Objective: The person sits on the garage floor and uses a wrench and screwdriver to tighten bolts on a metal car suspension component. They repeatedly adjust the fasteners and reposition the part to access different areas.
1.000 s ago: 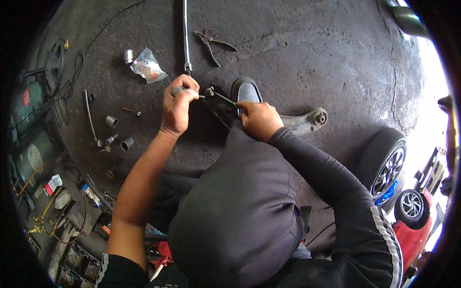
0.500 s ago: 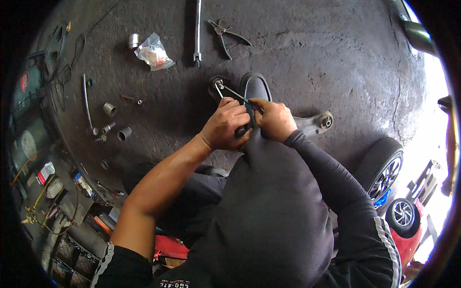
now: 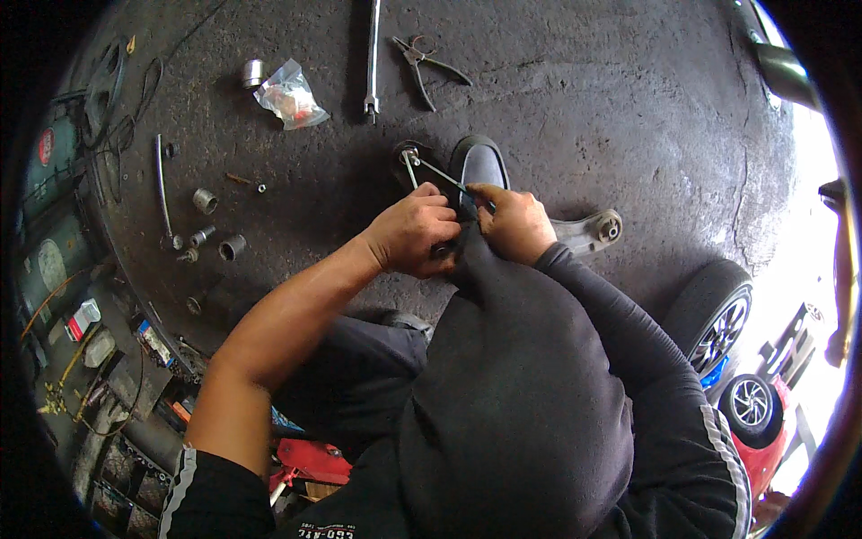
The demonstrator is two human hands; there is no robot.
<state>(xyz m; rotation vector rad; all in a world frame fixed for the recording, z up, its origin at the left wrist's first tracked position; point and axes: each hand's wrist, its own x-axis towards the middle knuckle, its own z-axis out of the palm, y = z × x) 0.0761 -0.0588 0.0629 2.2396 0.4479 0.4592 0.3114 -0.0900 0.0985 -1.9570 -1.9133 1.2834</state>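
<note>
Left hand [image 3: 415, 232] grips a slim-shafted tool [image 3: 411, 172], tip at the ball stud [image 3: 412, 154], 12 o'clock from that hand. Right hand [image 3: 516, 225] clutches a thin rod [image 3: 443, 177], tip at same stud, 10 o'clock from it. Grey metal arm [image 3: 576, 235] sits by the floor [image 3: 628, 117], bushing end [image 3: 610, 228] at 3 o'clock from right hand. Pliers [image 3: 414, 57] at 12, clear bag [image 3: 291, 99] between 10 and 11 from left hand.

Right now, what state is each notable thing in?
Left grip: closed around a thin tool.
Right grip: closed on another thin tool.
Metal arm: partly hidden.
Pliers: handles spread, untouched.
Plastic bag: crumpled, contents unclear.
Long bar: lying untouched.
Nearer wheel: tyre mounted.
</note>
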